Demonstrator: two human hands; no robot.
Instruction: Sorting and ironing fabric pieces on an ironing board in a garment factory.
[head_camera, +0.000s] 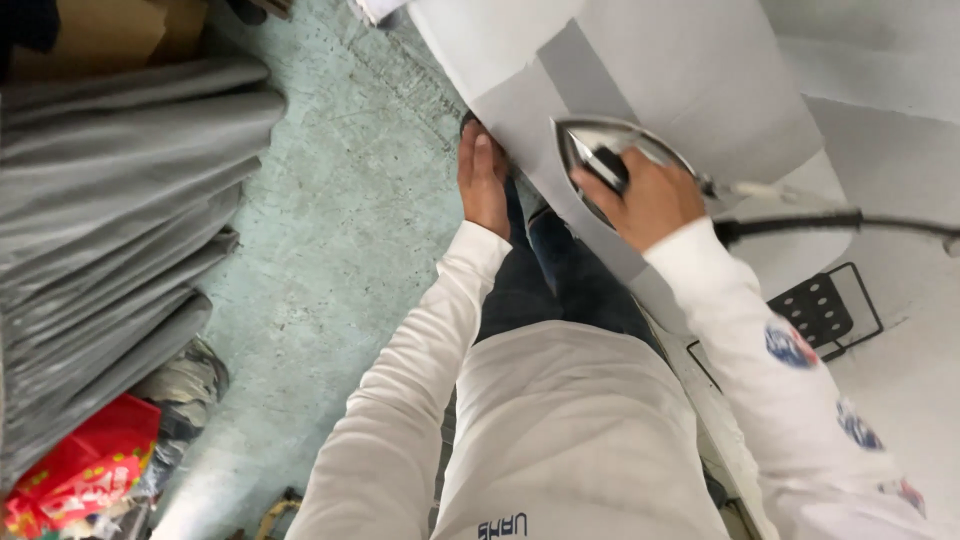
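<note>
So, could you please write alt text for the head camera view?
The right hand grips a metal iron on grey fabric spread over a white table, while the left hand holds the fabric's edge.

Pale green concrete floor (330, 230), speckled and scuffed. Left of floor: stacked grey fabric folds (110, 220). Above stack: brown cardboard box (110, 35). Below stack: red plastic bag (80, 475). Even daylight.

White padded ironing table (900, 90) carrying grey fabric piece (640, 80), iron (620, 160) and black perforated iron rest (820, 310) on top.
</note>
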